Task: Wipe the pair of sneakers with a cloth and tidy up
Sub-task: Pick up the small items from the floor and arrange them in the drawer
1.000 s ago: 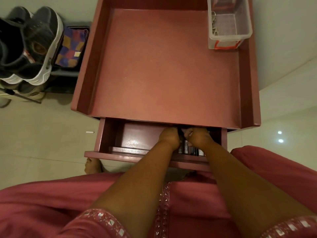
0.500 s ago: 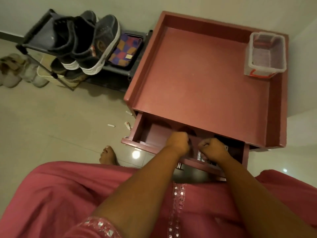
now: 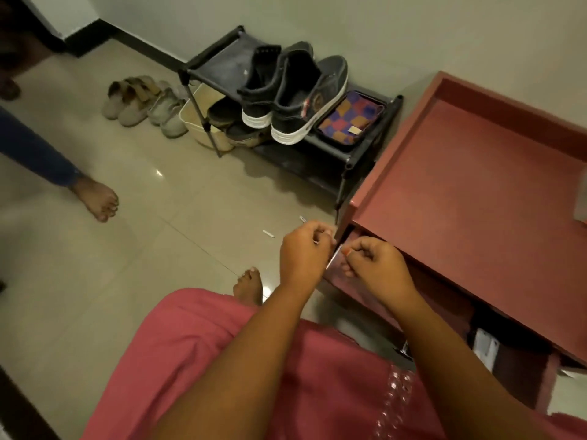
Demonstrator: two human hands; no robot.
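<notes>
The pair of black high-top sneakers (image 3: pixel 287 90) with white soles stands on the top shelf of a black shoe rack (image 3: pixel 219 63) against the wall. Beside them lies a multicoloured checked cloth item (image 3: pixel 349 119) in a black tray. In front of the red cabinet's left corner, my left hand (image 3: pixel 303 252) and my right hand (image 3: pixel 376 265) are held close together with curled fingers. Both pinch a small shiny thin packet (image 3: pixel 333 258) between them. What the packet contains cannot be made out.
The red cabinet (image 3: pixel 476 192) has a raised rim, and its drawer (image 3: pixel 495 347) hangs open below. Beige shoes (image 3: pixel 139 100) and a pale basket (image 3: pixel 203 122) sit by the rack. Another person's bare foot (image 3: pixel 95 198) is on the tiled floor at left. My own foot (image 3: pixel 249 285) is near the hands.
Both hands came out of the open drawer and moved left, now pinching a small packet. The view swung left, bringing the shoe rack and floor into sight.
</notes>
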